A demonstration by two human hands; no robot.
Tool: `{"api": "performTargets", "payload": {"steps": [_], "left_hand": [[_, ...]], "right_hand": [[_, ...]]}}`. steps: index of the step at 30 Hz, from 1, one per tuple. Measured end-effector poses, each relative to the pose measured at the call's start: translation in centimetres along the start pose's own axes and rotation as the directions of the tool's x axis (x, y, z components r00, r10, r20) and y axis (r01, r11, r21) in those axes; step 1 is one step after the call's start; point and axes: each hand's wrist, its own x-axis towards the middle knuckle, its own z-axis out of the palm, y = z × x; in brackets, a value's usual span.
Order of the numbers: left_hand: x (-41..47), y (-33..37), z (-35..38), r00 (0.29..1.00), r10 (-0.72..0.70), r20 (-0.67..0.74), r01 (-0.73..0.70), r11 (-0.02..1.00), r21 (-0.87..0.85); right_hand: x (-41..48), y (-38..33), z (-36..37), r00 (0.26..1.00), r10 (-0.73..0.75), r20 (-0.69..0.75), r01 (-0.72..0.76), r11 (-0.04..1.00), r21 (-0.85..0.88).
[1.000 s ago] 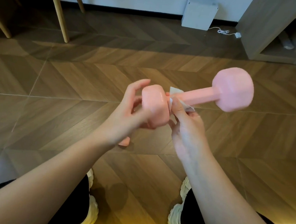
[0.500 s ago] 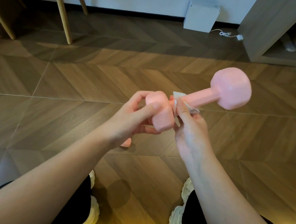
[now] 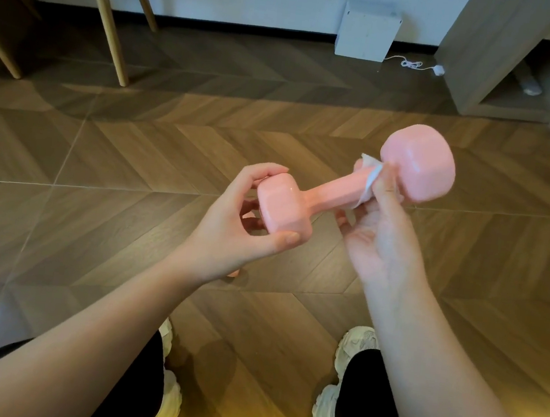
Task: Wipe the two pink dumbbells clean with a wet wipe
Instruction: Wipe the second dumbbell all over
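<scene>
A pink dumbbell [image 3: 329, 192] is held in the air above the wooden floor, tilted up to the right. My left hand [image 3: 230, 234] grips its near head between thumb and fingers. My right hand [image 3: 383, 233] pinches a white wet wipe [image 3: 370, 177] around the handle, right beside the far head. A small pink bit of the second dumbbell [image 3: 233, 273] shows on the floor under my left wrist; the rest of it is hidden.
Wooden chair legs [image 3: 107, 17] stand at the back left. A white box [image 3: 367, 31] with a cable leans on the far wall. A wooden shelf unit [image 3: 507, 56] is at the back right. My two white shoes [image 3: 343, 385] are below.
My right hand slid the wipe along the handle from the near head to the far head. The left hand shifted its hold on the near head, and the dumbbell moved slightly left.
</scene>
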Motion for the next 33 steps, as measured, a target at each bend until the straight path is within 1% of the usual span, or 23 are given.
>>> {"api": "performTargets", "payload": {"steps": [3, 5, 8, 12, 16, 19, 22, 24, 27, 30, 32, 33], "left_hand": [[-0.1, -0.1, 0.5, 1.0, -0.013, 0.008, 0.013, 1.0, -0.021], [-0.2, -0.1, 0.7, 0.999, -0.034, 0.002, 0.035, 0.997, -0.069], [-0.3, -0.1, 0.7, 0.998, -0.054, 0.014, 0.056, 0.992, -0.115], [-0.4, -0.7, 0.7, 0.984, -0.179, 0.005, 0.175, 0.958, -0.228], [-0.4, -1.2, 0.8, 0.956, -0.287, 0.065, 0.292, 0.9, -0.323], [-0.1, -0.9, 0.6, 0.943, -0.3, 0.147, 0.334, 0.86, -0.386], [0.1, -0.5, 0.2, 0.943, -0.278, 0.183, 0.331, 0.845, -0.421], [0.1, -0.2, -0.1, 0.944, -0.266, 0.196, 0.328, 0.831, -0.45], [-0.3, 0.1, -0.3, 0.941, -0.251, 0.228, 0.333, 0.809, -0.484], [-0.4, -0.2, -0.1, 0.925, -0.286, 0.251, 0.377, 0.78, -0.5], [-0.1, -0.4, 0.1, 0.922, -0.315, 0.224, 0.386, 0.786, -0.483], [0.1, -0.5, 0.0, 0.927, -0.307, 0.217, 0.374, 0.806, -0.458]], "right_hand": [[-0.8, 1.2, -0.1, 1.0, -0.013, 0.026, 0.015, 0.996, -0.09], [-1.4, 2.3, 0.1, 0.998, 0.0, 0.056, 0.008, 0.99, -0.139], [-1.9, 3.7, 0.6, 0.993, 0.038, 0.114, -0.021, 0.989, -0.148], [-2.0, 5.0, 0.8, 0.991, 0.078, 0.104, -0.055, 0.976, -0.208], [-1.8, 5.3, 0.4, 0.994, 0.058, 0.095, -0.03, 0.963, -0.268], [-1.4, 4.6, 0.2, 0.981, 0.041, 0.19, 0.016, 0.957, -0.289], [-1.0, 3.9, -0.1, 0.935, 0.045, 0.352, 0.062, 0.956, -0.287], [-0.9, 3.7, -0.1, 0.91, 0.062, 0.41, 0.067, 0.954, -0.292], [-0.8, 3.7, -0.2, 0.923, 0.095, 0.373, 0.03, 0.948, -0.317], [-0.7, 4.2, -0.1, 0.958, 0.092, 0.272, 0.007, 0.939, -0.344], [-0.8, 4.5, -0.1, 0.972, 0.091, 0.219, -0.015, 0.945, -0.327], [-0.9, 4.6, -0.1, 0.974, 0.093, 0.204, -0.026, 0.951, -0.309]]}}
